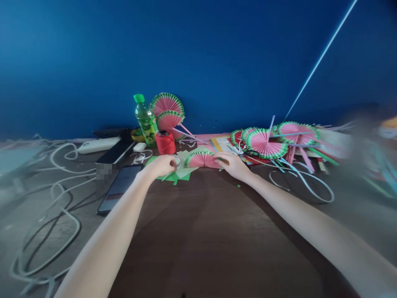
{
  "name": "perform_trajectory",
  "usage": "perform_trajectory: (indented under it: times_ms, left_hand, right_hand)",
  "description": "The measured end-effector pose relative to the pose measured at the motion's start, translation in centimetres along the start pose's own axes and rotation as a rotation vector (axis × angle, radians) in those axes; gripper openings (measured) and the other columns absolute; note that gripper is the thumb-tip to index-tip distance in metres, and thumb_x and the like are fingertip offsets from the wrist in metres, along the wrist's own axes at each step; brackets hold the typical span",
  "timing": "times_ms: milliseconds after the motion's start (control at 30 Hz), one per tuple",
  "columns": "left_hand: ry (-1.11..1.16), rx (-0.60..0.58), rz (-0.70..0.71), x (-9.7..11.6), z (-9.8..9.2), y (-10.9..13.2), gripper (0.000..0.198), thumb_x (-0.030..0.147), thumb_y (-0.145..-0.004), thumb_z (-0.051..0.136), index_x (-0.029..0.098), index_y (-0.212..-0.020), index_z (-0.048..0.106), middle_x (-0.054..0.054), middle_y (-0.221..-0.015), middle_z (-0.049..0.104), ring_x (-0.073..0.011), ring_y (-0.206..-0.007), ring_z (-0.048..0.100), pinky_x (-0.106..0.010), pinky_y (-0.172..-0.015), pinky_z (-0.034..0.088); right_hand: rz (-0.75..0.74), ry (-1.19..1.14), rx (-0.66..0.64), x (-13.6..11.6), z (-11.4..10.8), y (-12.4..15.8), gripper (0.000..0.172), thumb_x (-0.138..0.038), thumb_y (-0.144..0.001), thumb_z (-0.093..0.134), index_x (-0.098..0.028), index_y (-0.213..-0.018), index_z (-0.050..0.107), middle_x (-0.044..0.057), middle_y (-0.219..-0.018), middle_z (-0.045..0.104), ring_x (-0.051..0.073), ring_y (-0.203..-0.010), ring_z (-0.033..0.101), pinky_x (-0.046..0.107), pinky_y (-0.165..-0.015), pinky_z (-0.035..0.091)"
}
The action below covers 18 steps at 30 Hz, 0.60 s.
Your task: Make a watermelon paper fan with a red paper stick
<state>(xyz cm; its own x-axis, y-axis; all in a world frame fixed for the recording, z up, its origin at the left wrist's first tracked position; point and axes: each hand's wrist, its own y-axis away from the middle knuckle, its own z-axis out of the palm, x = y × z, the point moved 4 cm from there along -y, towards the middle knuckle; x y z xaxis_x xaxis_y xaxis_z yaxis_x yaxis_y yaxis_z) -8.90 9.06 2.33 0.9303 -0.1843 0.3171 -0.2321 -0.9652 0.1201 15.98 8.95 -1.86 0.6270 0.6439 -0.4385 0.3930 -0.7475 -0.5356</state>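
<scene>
A half-round paper fan [198,159], creased into fine pleats that spread from its lower middle, lies between the two hands near the back of the worktop [192,231]; its body is pink and its rim green and white. Beneath and beside it are flat, sharp-cornered sheets of pale and bright green paper [182,177]. The worktop is dark brown with a faint wood grain, set against a smooth blue wall [198,62]. Behind the left hand [163,165] stand a squat red cylinder [166,143] and a clear plastic bottle [145,122] with a green cap. Round pleated fans [267,144] on thin strips pile up beyond the right hand [233,164]. The left fingers are curled nearly together about a small pale ring [178,160]; the right fingers are bent over the fan's right end, touching it, though whether they pinch it I cannot tell.
</scene>
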Motion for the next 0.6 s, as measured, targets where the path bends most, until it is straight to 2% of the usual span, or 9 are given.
perform_trajectory:
  times_ms: [167, 400, 500, 600]
  left_hand:
    - [-0.005, 0.013, -0.002, 0.3, -0.2, 0.2, 0.008, 0.023, -0.062, 0.053, 0.022, -0.066, 0.058, -0.001, -0.078, 0.068, -0.0193, -0.077, 0.062, -0.024, -0.068, 0.040]
    - [-0.032, 0.023, -0.027, 0.4, 0.0, 0.3, 0.007, 0.024, -0.066, 0.051, 0.021, -0.069, 0.056, -0.003, -0.076, 0.067, -0.0198, -0.074, 0.061, -0.026, -0.064, 0.040]
    - [-0.075, 0.093, -0.009, 0.7, 0.0, 0.3, 0.008, 0.025, -0.069, 0.050, 0.018, -0.072, 0.055, -0.007, -0.079, 0.065, -0.0219, -0.077, 0.061, -0.028, -0.067, 0.042]
    - [-0.106, 0.216, 0.086, 1.6, 0.2, 0.3, 0.016, 0.026, -0.074, 0.050, 0.015, -0.083, 0.056, -0.012, -0.096, 0.062, -0.0245, -0.093, 0.059, -0.031, -0.080, 0.043]
  right_hand:
    - [-0.008, 0.079, -0.073, -0.1, 0.5, 0.2, 0.034, -0.033, -0.084, 0.049, -0.020, -0.114, 0.059, 0.011, -0.123, 0.058, 0.024, -0.116, 0.052, 0.045, -0.099, 0.039]
    - [0.007, 0.140, -0.130, -0.1, 0.7, 0.3, 0.035, -0.031, -0.084, 0.048, -0.019, -0.117, 0.056, 0.011, -0.126, 0.055, 0.025, -0.118, 0.050, 0.046, -0.097, 0.040]
    - [0.012, 0.159, -0.145, -0.2, 0.8, 0.4, 0.037, -0.032, -0.085, 0.047, -0.018, -0.118, 0.054, 0.011, -0.127, 0.055, 0.026, -0.118, 0.049, 0.046, -0.098, 0.038]
    - [0.010, 0.182, -0.140, -0.3, 0.8, 0.4, 0.038, -0.037, -0.085, 0.047, -0.017, -0.117, 0.054, 0.012, -0.125, 0.055, 0.026, -0.117, 0.049, 0.047, -0.097, 0.038]
